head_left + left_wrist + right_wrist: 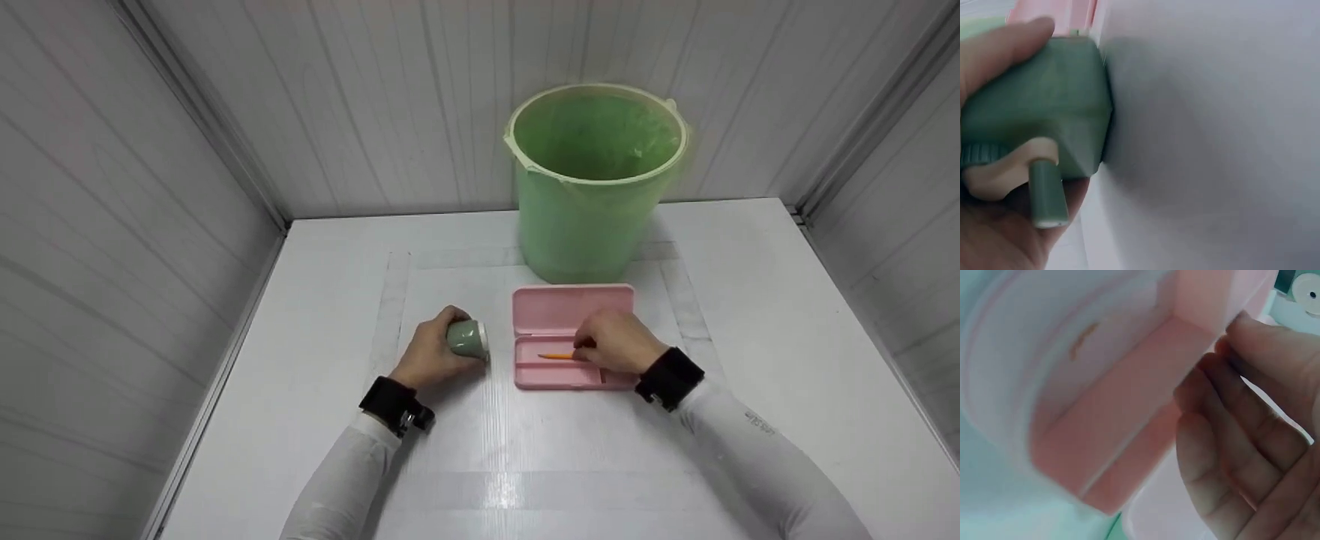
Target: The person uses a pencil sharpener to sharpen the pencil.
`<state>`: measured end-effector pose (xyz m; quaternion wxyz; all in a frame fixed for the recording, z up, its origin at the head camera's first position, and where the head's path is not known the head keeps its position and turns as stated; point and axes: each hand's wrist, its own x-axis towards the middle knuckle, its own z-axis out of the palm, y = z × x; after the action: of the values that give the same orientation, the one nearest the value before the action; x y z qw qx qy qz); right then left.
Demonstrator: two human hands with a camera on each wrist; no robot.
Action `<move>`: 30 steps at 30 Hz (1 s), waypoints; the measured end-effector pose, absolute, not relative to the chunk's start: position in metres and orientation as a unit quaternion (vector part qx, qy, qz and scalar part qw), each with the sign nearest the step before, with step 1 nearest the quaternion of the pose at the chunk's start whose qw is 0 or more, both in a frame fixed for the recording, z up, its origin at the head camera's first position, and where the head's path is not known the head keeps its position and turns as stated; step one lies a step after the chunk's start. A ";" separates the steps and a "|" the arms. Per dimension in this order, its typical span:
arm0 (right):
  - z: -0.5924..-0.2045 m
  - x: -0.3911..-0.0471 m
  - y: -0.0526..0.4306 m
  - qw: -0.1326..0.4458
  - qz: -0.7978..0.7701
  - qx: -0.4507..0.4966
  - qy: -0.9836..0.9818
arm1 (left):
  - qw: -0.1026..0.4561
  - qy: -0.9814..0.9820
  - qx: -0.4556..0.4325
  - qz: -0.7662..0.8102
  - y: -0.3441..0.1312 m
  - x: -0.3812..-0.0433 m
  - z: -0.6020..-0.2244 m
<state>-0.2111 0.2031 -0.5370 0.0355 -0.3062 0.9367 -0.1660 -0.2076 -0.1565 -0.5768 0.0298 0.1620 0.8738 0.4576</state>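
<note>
My left hand (435,352) grips a green hand-crank pencil sharpener (466,339) on its side, white end facing right. In the left wrist view its crank handle (1048,197) sticks out near the palm. In the head view, my right hand (619,341) pinches an orange pencil (556,356) whose point faces left toward the sharpener. An open pink pencil case (559,379) lies beneath the pencil and right hand, its lid tilted back. The right wrist view shows the curled fingers (1199,444) beside the case wall, with the pencil hidden there.
A tall light-green bucket (585,225) stands right behind the pencil case. White table surface (330,315) spreads around the hands, with strips of clear tape (394,300) on it. Panelled walls (360,112) enclose the back and both sides.
</note>
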 end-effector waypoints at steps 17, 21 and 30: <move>-0.494 -0.186 0.161 -0.056 -0.437 -0.407 0.800 | -0.031 0.729 0.222 0.647 -0.113 -0.187 -0.484; -0.481 -0.182 0.154 -0.076 -0.501 -0.378 0.775 | -0.034 0.708 0.236 0.665 -0.100 -0.183 -0.472; -0.476 -0.187 0.153 -0.111 -0.527 -0.366 0.759 | -0.003 0.691 0.250 0.678 -0.087 -0.185 -0.468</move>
<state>-0.1874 0.1528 -0.4761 -0.1114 -0.3659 0.7592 -0.5265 -0.1846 -0.0875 -0.4683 -0.0030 0.2495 0.6910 0.6784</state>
